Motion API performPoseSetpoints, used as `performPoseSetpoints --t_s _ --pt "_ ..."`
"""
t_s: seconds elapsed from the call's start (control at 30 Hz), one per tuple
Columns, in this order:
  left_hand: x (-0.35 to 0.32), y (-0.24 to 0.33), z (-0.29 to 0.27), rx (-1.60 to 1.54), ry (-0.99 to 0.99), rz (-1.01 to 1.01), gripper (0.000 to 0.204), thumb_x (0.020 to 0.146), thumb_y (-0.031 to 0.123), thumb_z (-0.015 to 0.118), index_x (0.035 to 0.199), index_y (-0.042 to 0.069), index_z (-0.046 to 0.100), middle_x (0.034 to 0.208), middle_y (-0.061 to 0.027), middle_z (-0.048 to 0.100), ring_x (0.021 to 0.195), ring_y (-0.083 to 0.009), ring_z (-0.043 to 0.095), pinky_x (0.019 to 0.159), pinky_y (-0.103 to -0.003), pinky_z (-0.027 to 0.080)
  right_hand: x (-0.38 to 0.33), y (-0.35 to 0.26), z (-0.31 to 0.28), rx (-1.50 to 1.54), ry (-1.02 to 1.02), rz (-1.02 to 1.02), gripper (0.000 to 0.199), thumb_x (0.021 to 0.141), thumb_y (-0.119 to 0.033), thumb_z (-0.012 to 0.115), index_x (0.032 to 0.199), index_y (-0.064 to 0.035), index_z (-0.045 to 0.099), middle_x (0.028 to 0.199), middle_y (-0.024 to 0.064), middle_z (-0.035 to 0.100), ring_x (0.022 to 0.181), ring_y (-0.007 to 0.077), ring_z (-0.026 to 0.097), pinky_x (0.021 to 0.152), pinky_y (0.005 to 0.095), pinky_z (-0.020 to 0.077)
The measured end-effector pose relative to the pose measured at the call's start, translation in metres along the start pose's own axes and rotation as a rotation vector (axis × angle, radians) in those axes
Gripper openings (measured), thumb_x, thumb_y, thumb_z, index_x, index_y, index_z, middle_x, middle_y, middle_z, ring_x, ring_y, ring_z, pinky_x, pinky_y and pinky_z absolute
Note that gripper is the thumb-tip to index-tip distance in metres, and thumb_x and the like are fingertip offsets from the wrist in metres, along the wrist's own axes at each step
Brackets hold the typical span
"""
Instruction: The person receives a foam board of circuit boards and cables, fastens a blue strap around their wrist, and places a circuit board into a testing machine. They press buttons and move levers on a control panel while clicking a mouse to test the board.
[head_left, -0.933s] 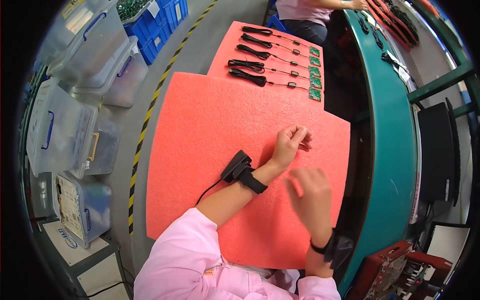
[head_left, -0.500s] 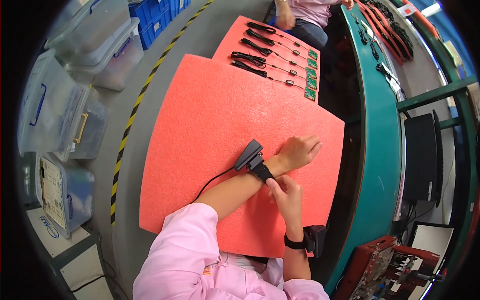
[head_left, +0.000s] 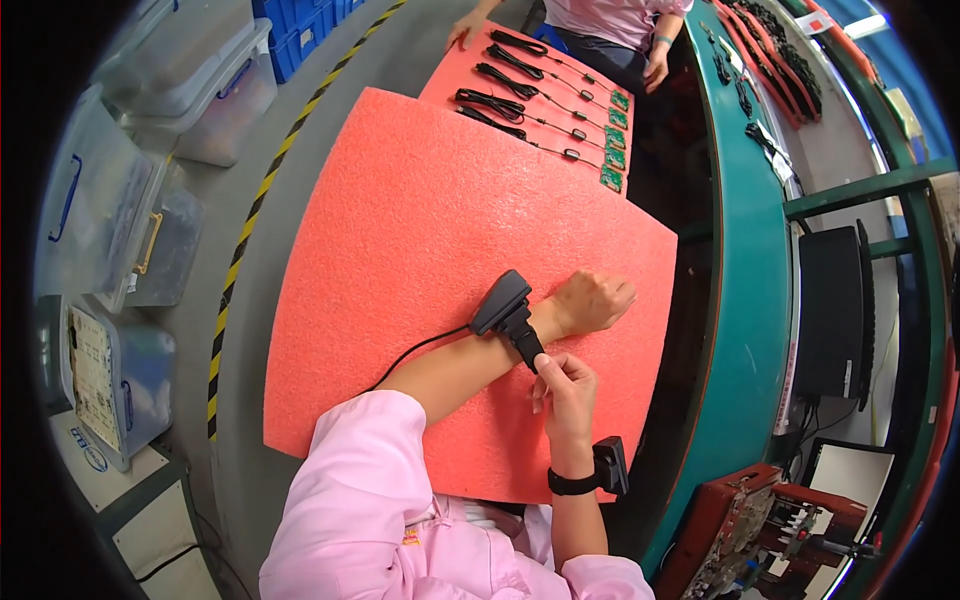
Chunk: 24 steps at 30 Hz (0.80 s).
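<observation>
My left forearm lies across a large pink foam sheet (head_left: 400, 220), with my left hand (head_left: 592, 302) curled into a loose fist, holding nothing that I can see. Around the left wrist sits a black strap (head_left: 527, 346) carrying a dark box-shaped device (head_left: 502, 302), from which a thin black cable runs back along the forearm. My right hand (head_left: 567, 388) pinches the strap's loose end between thumb and fingertips, just below the left wrist. A second black device (head_left: 610, 466) is strapped to my right wrist.
Beyond the foam, another pink sheet holds several black cables (head_left: 497, 102) wired to green circuit boards (head_left: 613, 160). A co-worker's hand (head_left: 466, 30) rests at its far edge. Clear plastic bins (head_left: 175, 240) stand left, a green bench (head_left: 745, 300) right, and a red metal fixture (head_left: 715, 530) lower right.
The whole view has shifted slightly. My right hand still grips the strap end, close to where it was. The co-worker's one hand has come to the far sheet's edge; the other has lowered beside the bench.
</observation>
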<state>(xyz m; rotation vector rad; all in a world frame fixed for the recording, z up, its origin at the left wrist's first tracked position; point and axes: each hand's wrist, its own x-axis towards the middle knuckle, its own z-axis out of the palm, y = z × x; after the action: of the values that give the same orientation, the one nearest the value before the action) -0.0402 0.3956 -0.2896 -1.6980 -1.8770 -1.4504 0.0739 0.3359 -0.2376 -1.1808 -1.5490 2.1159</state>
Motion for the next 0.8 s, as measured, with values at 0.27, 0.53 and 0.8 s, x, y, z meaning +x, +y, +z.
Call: performPoseSetpoints --t_s 0.27,0.53,0.8 --pt "0.009 -0.028 -0.025 -1.710 0.263 -0.911 0.034 0.086 0.039 0.049 0.077 0.007 0.057 0.053 -0.0006 0.041 0.040 -0.0063 0.035 0.034 -0.021 0.026 0.006 0.007 0.006 0.078 -0.053 -0.079 0.016 0.079 -0.009 0.059 0.065 -0.0033 0.052 0.052 0.0044 0.052 0.041 0.0101 0.048 0.035 0.0221 0.0378" --pt "0.027 -0.015 -0.063 -1.876 0.431 -0.686 0.036 0.085 0.042 0.048 0.077 0.008 0.057 0.053 -0.0008 0.043 0.038 -0.0085 0.034 0.034 -0.022 0.025 0.004 0.001 0.003 0.067 -0.188 -0.165 0.014 0.080 -0.007 0.057 0.068 -0.0021 0.053 0.057 0.0059 0.054 0.044 0.0115 0.050 0.038 0.0230 0.0410" --pt "0.079 0.033 -0.109 -0.309 0.336 -0.313 0.027 0.081 0.034 0.055 0.074 0.008 0.055 0.057 -0.0045 0.050 0.042 -0.0173 0.047 0.038 -0.027 0.037 0.001 -0.055 -0.006 -0.372 -0.423 -0.316 0.016 0.077 -0.014 0.063 0.080 0.0009 0.058 0.071 0.0087 0.061 0.057 0.0147 0.059 0.049 0.0268 0.0454"
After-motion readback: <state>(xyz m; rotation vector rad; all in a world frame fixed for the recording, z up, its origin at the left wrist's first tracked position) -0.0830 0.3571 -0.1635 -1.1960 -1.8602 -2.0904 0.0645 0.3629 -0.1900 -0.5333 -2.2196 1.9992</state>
